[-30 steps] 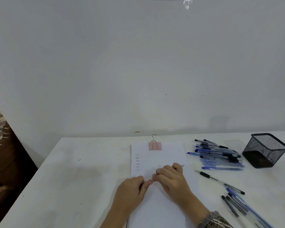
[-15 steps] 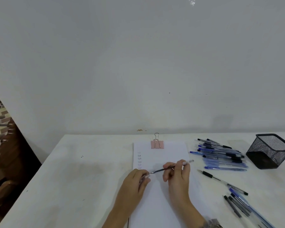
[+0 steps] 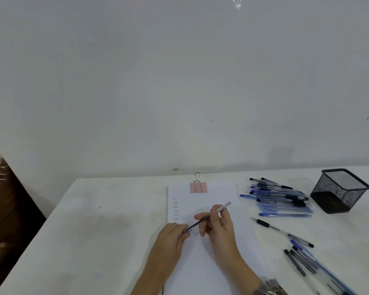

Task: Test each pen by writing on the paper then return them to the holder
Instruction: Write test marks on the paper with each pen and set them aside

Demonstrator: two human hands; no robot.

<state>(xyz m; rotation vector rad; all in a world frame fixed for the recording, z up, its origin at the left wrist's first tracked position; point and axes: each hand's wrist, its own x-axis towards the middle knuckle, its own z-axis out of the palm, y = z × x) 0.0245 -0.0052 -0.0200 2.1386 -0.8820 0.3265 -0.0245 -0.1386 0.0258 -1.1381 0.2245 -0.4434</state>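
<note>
A stack of white paper [image 3: 202, 265] lies in the middle of the table, clamped at its top by a pink binder clip [image 3: 198, 186]. Several short written lines run down its left margin. My right hand [image 3: 218, 225] grips a clear pen [image 3: 209, 216] that slants over the sheet, its back end up to the right. My left hand [image 3: 172, 237] pinches the pen's lower tip end, likely its cap. A black mesh holder [image 3: 340, 191] stands at the far right. Between paper and holder lies a pile of pens [image 3: 279, 198].
More loose pens [image 3: 303, 255] lie on the white table [image 3: 94, 231] at the lower right, one black-gripped pen [image 3: 271, 226] apart from them. A white wall rises behind the table. The table's left edge drops off beside dark furniture [image 3: 0, 209].
My hands were pressed together over the paper; they have drawn apart, and the pen now shows slanted between them, its back end raised to the right.
</note>
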